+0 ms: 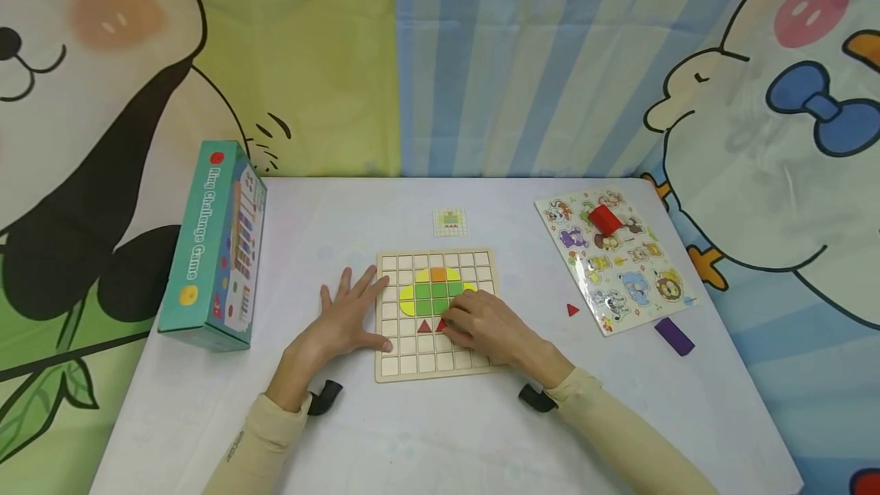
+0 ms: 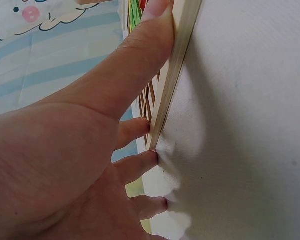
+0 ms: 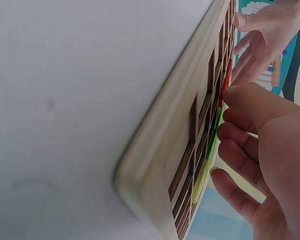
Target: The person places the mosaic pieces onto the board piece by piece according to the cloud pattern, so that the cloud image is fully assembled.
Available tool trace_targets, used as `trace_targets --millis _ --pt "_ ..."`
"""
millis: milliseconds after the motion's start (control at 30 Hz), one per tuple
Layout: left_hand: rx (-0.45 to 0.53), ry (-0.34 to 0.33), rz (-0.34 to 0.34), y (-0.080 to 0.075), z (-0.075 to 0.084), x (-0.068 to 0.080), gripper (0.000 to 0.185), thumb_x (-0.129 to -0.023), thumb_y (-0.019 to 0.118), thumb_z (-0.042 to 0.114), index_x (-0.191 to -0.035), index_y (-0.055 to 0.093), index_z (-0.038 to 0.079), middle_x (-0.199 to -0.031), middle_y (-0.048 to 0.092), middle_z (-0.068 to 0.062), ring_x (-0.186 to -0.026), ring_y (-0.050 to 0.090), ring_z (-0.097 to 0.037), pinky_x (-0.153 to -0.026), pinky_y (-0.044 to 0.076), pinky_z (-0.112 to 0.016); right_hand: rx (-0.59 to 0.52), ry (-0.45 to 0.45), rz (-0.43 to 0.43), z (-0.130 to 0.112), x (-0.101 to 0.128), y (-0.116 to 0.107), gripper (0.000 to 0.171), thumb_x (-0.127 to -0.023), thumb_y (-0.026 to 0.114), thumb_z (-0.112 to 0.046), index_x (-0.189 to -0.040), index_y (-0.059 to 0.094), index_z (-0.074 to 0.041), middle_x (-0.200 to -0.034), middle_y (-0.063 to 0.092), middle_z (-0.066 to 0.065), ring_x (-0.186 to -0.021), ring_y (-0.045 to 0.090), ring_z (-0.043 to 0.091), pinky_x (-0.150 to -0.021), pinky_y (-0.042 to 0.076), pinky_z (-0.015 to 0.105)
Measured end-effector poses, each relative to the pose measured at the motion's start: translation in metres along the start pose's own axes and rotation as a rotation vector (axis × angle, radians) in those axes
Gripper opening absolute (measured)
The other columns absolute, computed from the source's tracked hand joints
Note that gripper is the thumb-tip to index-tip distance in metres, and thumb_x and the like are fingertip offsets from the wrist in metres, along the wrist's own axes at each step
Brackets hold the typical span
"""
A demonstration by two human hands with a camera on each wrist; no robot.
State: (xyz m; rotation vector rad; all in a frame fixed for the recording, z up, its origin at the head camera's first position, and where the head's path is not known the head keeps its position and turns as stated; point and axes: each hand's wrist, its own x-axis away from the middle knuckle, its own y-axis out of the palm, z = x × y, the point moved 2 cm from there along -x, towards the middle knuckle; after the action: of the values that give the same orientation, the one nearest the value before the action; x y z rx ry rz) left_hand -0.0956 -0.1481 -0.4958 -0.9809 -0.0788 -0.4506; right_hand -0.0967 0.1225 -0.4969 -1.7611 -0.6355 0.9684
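A square wooden grid board [image 1: 435, 377] lies mid-table. In its cells sit green squares [image 1: 431, 299], an orange square [image 1: 438, 274], yellow rounded pieces [image 1: 408, 300] and a red triangle [image 1: 424, 326]. My left hand [image 1: 347, 315] rests with fingers spread at the board's left edge, its thumb [image 2: 135, 55] on the rim. The right hand [image 1: 491, 323] is over the board, fingers curled. Its thumb and fingertips are at a second red triangle [image 1: 441, 325] beside the first, pinching it; they partly cover it. In the right wrist view, the thumb [image 3: 245, 97] touches red at board level.
Behind the board lies a small pattern card [image 1: 450, 222]. A third red triangle [image 1: 573, 310] is on the table, near a sticker-covered animal board [image 1: 635, 289] bearing a red block [image 1: 606, 220]. A purple block [image 1: 675, 337] lies beside it. At left stands a game box [image 1: 213, 250].
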Motion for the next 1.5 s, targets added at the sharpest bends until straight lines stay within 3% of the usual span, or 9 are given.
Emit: trace_targets --millis 200,400,633,1067,1300,1500 --pt "-0.005 -0.003 -0.002 0.0 0.0 0.0 0.119 -0.064 0.095 0.04 -0.16 0.031 0.012 -0.171 0.011 -0.017 -0.153 -0.007 -0.053 -0.11 -0.007 -0.082 -0.004 0.006 0.01 0.003 0.005 -0.005 0.018 -0.088 0.08 -0.024 -0.102 0.078 -0.013 -0.095 0.071 -0.004 -0.086 0.062 0.011 -0.077 0.053 0.027" --pt "-0.004 -0.005 -0.005 0.001 0.0 -0.001 0.12 -0.063 0.095 0.04 -0.16 0.031 0.012 -0.171 0.01 -0.017 -0.153 -0.007 -0.054 -0.11 -0.007 -0.082 -0.02 0.072 0.03 0.019 0.02 -0.022 0.018 -0.085 0.082 -0.018 -0.101 0.078 -0.01 -0.094 0.07 -0.001 -0.086 0.061 0.012 -0.076 0.054 0.029" --pt "-0.003 -0.006 -0.004 0.001 -0.001 -0.002 0.12 -0.063 0.095 0.039 -0.16 0.031 0.012 -0.171 0.01 -0.017 -0.153 -0.008 -0.053 -0.11 -0.008 -0.082 0.046 0.169 0.053 0.048 0.057 -0.043 0.022 -0.082 0.084 -0.017 -0.101 0.078 -0.007 -0.096 0.071 0.003 -0.088 0.066 0.016 -0.076 0.057 0.032" --pt "0.01 -0.004 -0.008 0.001 -0.002 -0.001 0.119 -0.065 0.095 0.039 -0.16 0.03 0.012 -0.171 0.009 -0.017 -0.153 -0.009 -0.053 -0.11 -0.008 -0.082 0.153 0.418 -0.014 0.083 0.131 -0.072 0.03 -0.078 0.087 -0.019 -0.104 0.077 -0.008 -0.097 0.07 0.004 -0.082 0.064 0.017 -0.072 0.059 0.036" --pt "0.003 0.001 0.001 0.001 -0.002 0.0 0.119 -0.064 0.095 0.04 -0.16 0.03 0.012 -0.171 0.01 -0.018 -0.153 -0.008 -0.054 -0.109 -0.008 -0.082 0.124 0.456 -0.062 0.09 0.145 -0.077 0.032 -0.079 0.086 -0.014 -0.109 0.077 -0.008 -0.101 0.069 0.005 -0.092 0.065 0.02 -0.08 0.06 0.04" --pt "0.002 0.007 0.0 0.002 -0.002 -0.002 0.12 -0.063 0.095 0.041 -0.16 0.03 0.012 -0.17 0.011 -0.018 -0.153 -0.007 -0.055 -0.109 -0.007 -0.083 0.121 0.46 -0.067 0.095 0.151 -0.075 0.033 -0.077 0.085 -0.008 -0.109 0.078 -0.007 -0.102 0.068 0.009 -0.091 0.064 0.023 -0.079 0.059 0.042"
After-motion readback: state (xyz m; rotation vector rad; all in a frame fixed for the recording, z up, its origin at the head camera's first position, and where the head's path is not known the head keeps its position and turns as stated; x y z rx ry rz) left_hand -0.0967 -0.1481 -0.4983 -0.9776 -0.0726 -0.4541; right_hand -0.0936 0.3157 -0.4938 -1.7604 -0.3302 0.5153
